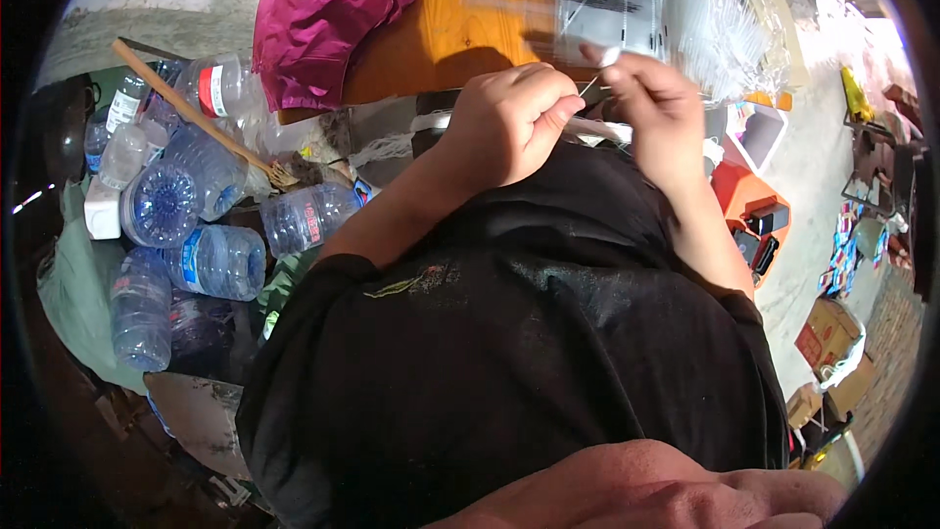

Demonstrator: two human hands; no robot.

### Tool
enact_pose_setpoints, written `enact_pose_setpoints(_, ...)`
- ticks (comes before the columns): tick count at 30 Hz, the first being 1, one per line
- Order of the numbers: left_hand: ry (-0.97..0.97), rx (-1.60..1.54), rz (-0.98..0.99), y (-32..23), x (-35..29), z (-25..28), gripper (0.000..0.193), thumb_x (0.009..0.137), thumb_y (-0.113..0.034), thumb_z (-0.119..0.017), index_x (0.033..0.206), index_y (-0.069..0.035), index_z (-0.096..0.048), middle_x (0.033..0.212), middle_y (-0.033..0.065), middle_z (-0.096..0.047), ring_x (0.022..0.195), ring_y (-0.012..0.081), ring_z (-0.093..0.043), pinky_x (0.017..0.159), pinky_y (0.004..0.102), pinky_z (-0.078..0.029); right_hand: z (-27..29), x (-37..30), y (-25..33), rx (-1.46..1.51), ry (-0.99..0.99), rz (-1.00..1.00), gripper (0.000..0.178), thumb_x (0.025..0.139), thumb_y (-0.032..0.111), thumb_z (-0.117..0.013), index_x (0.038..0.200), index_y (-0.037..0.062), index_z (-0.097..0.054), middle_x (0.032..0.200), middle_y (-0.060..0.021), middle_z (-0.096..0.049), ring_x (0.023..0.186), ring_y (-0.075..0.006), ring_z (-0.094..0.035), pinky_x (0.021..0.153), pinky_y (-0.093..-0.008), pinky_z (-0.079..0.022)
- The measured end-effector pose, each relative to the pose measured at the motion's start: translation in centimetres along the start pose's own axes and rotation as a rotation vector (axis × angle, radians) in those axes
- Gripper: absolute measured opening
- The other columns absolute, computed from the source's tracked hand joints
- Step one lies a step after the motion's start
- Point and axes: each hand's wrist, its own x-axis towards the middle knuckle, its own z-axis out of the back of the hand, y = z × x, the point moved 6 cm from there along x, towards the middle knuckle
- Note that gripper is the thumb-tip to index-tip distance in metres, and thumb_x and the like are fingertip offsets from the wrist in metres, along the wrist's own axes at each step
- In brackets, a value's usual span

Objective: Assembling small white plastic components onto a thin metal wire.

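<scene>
In front of my lap, my left hand (514,122) is closed, its thumb pressed against the curled fingers. A thin white strand or stick (589,85) runs from that pinch toward my right hand (658,113), which is smeared by motion. At the right fingertips shows a small white piece (609,57), too blurred to name. Both hands hover close to the near edge of an orange wooden table (431,44). Beyond them on the table lie clear plastic sleeves (612,0), and to their right a bundle of clear, thin plastic pieces (729,34).
Shiny magenta cloth or film (318,24) hangs over the table's left corner. Several empty plastic bottles (220,260) and a wooden-handled brush (196,118) crowd the left side. At my right stands an orange bin (749,201) with dark items; cardboard boxes (830,333) sit farther off.
</scene>
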Motion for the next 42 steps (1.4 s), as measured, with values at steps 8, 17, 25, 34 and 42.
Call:
enact_pose_setpoints(8, -0.102, -0.014, -0.054, 1.5, -0.1, -0.1, 0.012, 0.098, -0.014, -0.073, 0.094, -0.004, -0.068, 0.083, 0.0131, -0.07, 0.074, 0.0366, -0.07, 0.064, 0.0446, -0.054, -1.3, -2.0, 2.0, 0.724, 0.292, -0.123, 0.023, 0.107, 0.012, -0.064, 0.123, 0.0009, -0.076, 0.105, -0.0115, -0.08, 0.083, -0.0134, -0.073, 0.067, -0.0235, -0.056)
enact_pose_setpoints(17, -0.049, -0.091, 0.067, 2.3, -0.4, -0.2, 0.01, 0.099, -0.012, -0.07, 0.096, -0.002, -0.07, 0.085, 0.0141, -0.071, 0.078, 0.0359, -0.071, 0.069, 0.0437, -0.055, -2.0, -2.8, 0.2, 0.715, 0.597, -0.33, 0.023, 0.107, 0.014, -0.062, 0.121, 0.0011, -0.075, 0.116, -0.0148, -0.079, 0.082, -0.0124, -0.072, 0.065, -0.0227, -0.053)
enact_pose_setpoints(25, 0.043, -0.373, 0.253, 3.0, -1.0, -1.2, 0.019, 0.109, -0.015, -0.062, 0.099, 0.001, -0.068, 0.085, 0.0043, -0.07, 0.081, 0.0114, -0.064, 0.076, 0.029, -0.053, -1.0, -1.2, -1.8, -0.075, 0.299, -0.167, 0.021, 0.106, 0.013, -0.066, 0.12, 0.003, -0.077, 0.104, -0.006, -0.081, 0.082, -0.0078, -0.07, 0.066, -0.0244, -0.053)
enact_pose_setpoints(34, 0.077, -0.337, 0.256, 3.4, -1.0, -1.5, 0.018, 0.106, -0.017, -0.066, 0.104, 0.0, -0.072, 0.088, 0.0101, -0.074, 0.079, 0.0165, -0.069, 0.075, 0.0323, -0.055, -0.5, -0.3, -1.5, -0.172, 0.038, -0.057, 0.021, 0.106, 0.012, -0.064, 0.118, 0.0024, -0.078, 0.107, -0.008, -0.081, 0.079, -0.0083, -0.07, 0.069, -0.0233, -0.054)
enact_pose_setpoints(42, 0.027, -0.594, 0.366, 3.4, -1.4, -2.3, 0.023, 0.112, -0.017, -0.057, 0.105, 0.001, -0.068, 0.079, -0.0043, -0.059, 0.071, 0.0044, -0.051, 0.065, 0.0245, -0.041, -1.8, -1.8, 1.7, 0.597, 0.296, -0.192, 0.022, 0.107, 0.015, -0.064, 0.119, 0.0, -0.076, 0.1, -0.0115, -0.08, 0.07, -0.0082, -0.068, 0.059, -0.0199, -0.05)
